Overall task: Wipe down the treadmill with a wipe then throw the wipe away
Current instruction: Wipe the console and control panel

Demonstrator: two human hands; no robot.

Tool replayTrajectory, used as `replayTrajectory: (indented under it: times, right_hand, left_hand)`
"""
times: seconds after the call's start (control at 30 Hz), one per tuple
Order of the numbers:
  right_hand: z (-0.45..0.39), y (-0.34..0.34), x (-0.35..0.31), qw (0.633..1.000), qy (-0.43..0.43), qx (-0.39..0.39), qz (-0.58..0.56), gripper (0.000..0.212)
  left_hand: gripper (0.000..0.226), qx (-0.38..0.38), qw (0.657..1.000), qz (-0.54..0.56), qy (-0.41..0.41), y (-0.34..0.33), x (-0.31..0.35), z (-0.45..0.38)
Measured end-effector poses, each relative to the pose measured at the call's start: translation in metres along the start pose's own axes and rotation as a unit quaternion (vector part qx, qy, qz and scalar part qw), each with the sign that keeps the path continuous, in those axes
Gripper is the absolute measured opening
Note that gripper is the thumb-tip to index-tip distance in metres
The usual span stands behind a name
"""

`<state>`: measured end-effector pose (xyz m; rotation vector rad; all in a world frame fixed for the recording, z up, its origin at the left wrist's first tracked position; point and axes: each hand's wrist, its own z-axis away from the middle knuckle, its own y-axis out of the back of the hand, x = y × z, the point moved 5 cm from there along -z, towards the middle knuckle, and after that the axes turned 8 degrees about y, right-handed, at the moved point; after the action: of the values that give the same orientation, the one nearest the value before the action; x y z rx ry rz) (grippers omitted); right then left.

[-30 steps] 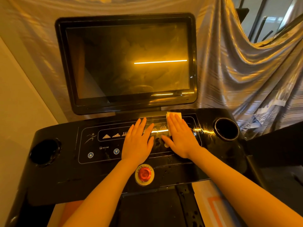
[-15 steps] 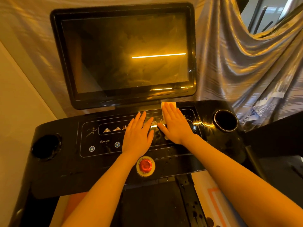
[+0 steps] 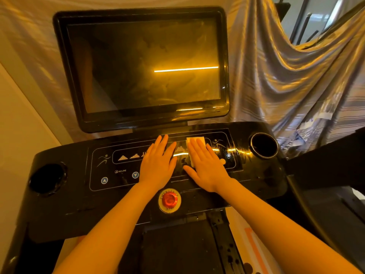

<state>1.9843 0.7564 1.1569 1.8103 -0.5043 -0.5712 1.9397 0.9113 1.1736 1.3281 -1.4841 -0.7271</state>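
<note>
- Head view: both hands are down flat on the black treadmill console (image 3: 65, 204), side by side in the middle of the control panel.
- Right hand (image 3: 205, 165) lies palm down with its fingers (image 3: 199, 150) straight, pressing a folded white wipe (image 3: 194, 139) against the panel; the wipe's far edge pokes out past the fingertips, right by the runner icon on the panel's right side.
- Left hand (image 3: 158, 162) rests flat on the panel beside it, fingers straight and slightly spread, holding nothing.
- Red emergency stop button (image 3: 169, 200) sits just below, between the two wrists.
- Dark screen (image 3: 142, 66) stands tilted behind the console, a bright strip of light reflected in it.
- Round cup holders (image 3: 263, 145) at each end of the console.
- Shiny draped sheet (image 3: 286, 80) hangs behind it all.
</note>
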Motion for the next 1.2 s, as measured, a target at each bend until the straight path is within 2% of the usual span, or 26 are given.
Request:
replayTrajectory:
  times: [0.13, 0.27, 0.4, 0.53, 0.67, 0.83, 1.07, 1.2]
  right_hand:
    - [-0.035, 0.006, 0.011, 1.000, -0.014, -0.009, 0.006, 0.079]
    - [-0.051, 0.006, 0.012, 0.999, -0.036, 0.003, -0.001, 0.080]
    - [-0.022, 0.001, -0.008, 1.000, -0.015, 0.003, -0.005, 0.088]
    - [0.002, -0.010, -0.025, 1.000, 0.011, -0.016, 0.005, 0.086]
    - [-0.025, -0.001, -0.017, 1.000, 0.021, -0.020, 0.010, 0.087]
    - [-0.059, 0.002, -0.009, 1.000, -0.015, -0.005, 0.017, 0.092]
    - [-0.008, -0.013, -0.033, 1.000, 0.026, -0.009, 0.002, 0.081]
    - [-0.015, -0.013, -0.031, 0.999, 0.036, -0.011, 0.019, 0.082]
  left_hand:
    - [0.051, 0.012, 0.999, -0.027, 0.014, 0.011, -0.020, 0.010]
    - [0.052, 0.012, 1.000, -0.002, 0.028, 0.011, -0.032, 0.017]
    - [0.051, 0.019, 0.999, 0.009, 0.032, 0.010, -0.032, 0.017]
    - [0.051, 0.027, 0.999, 0.013, 0.030, 0.009, -0.033, 0.017]
    - [0.051, 0.025, 0.999, 0.017, 0.029, 0.009, -0.033, 0.018]
    - [0.051, 0.020, 0.999, 0.024, 0.031, 0.008, -0.035, 0.017]
    - [0.050, 0.027, 0.998, 0.030, 0.038, 0.008, -0.036, 0.018]
    - [0.050, 0.024, 0.999, 0.019, 0.029, 0.009, -0.035, 0.017]
